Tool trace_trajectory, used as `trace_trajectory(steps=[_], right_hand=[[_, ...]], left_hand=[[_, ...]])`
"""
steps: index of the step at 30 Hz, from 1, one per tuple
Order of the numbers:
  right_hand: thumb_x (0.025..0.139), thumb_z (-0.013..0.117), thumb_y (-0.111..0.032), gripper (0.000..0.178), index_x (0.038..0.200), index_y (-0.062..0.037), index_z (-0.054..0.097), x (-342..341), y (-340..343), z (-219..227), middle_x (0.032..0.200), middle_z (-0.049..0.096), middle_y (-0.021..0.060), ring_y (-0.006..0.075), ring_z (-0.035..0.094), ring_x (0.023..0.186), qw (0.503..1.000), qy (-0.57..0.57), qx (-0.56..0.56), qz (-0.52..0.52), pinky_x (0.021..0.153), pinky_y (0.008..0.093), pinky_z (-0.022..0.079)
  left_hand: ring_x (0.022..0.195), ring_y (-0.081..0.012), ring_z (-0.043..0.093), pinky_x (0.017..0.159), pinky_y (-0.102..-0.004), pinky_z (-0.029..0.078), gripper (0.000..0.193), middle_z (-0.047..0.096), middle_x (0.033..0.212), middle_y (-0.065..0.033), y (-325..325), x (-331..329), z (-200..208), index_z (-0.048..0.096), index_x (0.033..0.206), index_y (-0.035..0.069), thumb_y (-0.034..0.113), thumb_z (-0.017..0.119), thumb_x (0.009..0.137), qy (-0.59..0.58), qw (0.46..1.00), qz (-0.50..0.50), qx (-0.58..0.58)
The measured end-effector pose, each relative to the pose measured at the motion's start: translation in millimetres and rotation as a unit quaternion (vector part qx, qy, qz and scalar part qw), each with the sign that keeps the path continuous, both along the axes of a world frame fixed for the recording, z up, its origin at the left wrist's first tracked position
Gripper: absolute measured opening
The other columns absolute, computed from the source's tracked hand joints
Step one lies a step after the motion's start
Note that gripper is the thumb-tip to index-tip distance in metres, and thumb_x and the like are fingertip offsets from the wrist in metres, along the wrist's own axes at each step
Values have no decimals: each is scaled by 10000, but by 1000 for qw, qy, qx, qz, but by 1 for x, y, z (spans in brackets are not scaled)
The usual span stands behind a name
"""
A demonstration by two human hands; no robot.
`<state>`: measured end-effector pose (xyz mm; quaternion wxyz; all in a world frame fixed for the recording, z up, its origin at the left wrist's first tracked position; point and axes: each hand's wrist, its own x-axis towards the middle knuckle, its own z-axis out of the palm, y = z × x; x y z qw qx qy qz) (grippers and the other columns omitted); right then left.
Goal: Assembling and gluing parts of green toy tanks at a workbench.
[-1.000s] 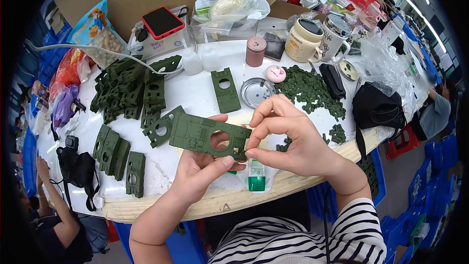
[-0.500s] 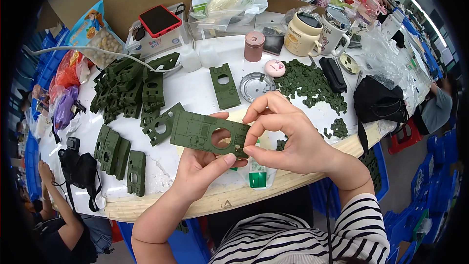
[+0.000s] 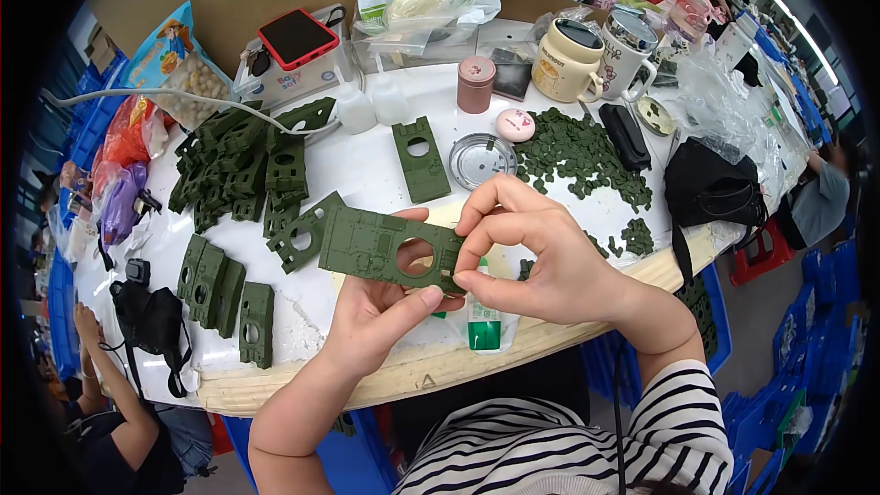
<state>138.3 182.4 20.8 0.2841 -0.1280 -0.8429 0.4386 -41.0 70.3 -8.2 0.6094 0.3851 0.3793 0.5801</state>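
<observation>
My left hand point(image 3: 368, 328) holds a dark green plastic model vehicle hull point(image 3: 360, 246) from below, thumb along its near edge. A large round hole goes through the hull near its right end. At that end my right hand point(image 3: 545, 261) is closed in a pinch, fingertips touching or very near the hull; anything between them is hidden. Under my hands lies a white and green tube point(image 3: 484, 332). Just behind the held hull are another green hull point(image 3: 307, 234) to the left and a flat one point(image 3: 421, 160) farther back.
More hulls are heaped at the left point(image 3: 229, 170), with several standing nearer point(image 3: 209, 286). Small green parts point(image 3: 587, 156) spread at the right beside a round metal dish point(image 3: 481, 160). Mugs point(image 3: 568, 60), a pink canister point(image 3: 476, 84) and a black bag point(image 3: 715, 185) stand around them.
My right fingertips have shifted very slightly left at the hull's right end. The hull stays in my left hand, nearly still.
</observation>
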Motion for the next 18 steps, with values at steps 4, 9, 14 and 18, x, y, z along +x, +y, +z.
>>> trace_trajectory(steps=[4, 9, 14, 18], right_hand=[[724, 729, -70, 86, 772, -52, 660, 0, 0, 0, 963, 530, 61, 169, 524, 919, 1000, -3, 0, -3, 802, 290, 418], [718, 730, -67, 87, 760, -54, 655, -1, -1, 0, 954, 529, 61, 167, 527, 903, 1000, -5, 12, -12, 787, 286, 422], [706, 737, -63, 93, 742, -57, 650, -1, -1, 0, 935, 528, 57, 165, 533, 890, 1000, -2, 15, -14, 769, 279, 424], [702, 741, -60, 97, 736, -58, 650, -1, -1, 0, 921, 527, 56, 165, 536, 884, 1000, -2, 17, -13, 764, 277, 424]], left_hand=[[1130, -245, 553, 899, -396, 542, 647, 467, 1296, -177, 0, 0, -1, 226, 1422, 39, -1, 563, 871, 3, 1000, 0, 3], [1130, -234, 549, 903, -384, 545, 642, 468, 1289, -176, -1, 1, -2, 227, 1421, 37, -45, 543, 869, 22, 999, 6, 22], [1124, -221, 547, 911, -374, 545, 637, 472, 1281, -173, 0, 1, -2, 239, 1417, 34, -78, 531, 862, 32, 999, 4, 34], [1125, -220, 546, 913, -373, 544, 636, 470, 1282, -172, 0, 1, -2, 240, 1416, 34, -78, 531, 862, 31, 999, 1, 34]])
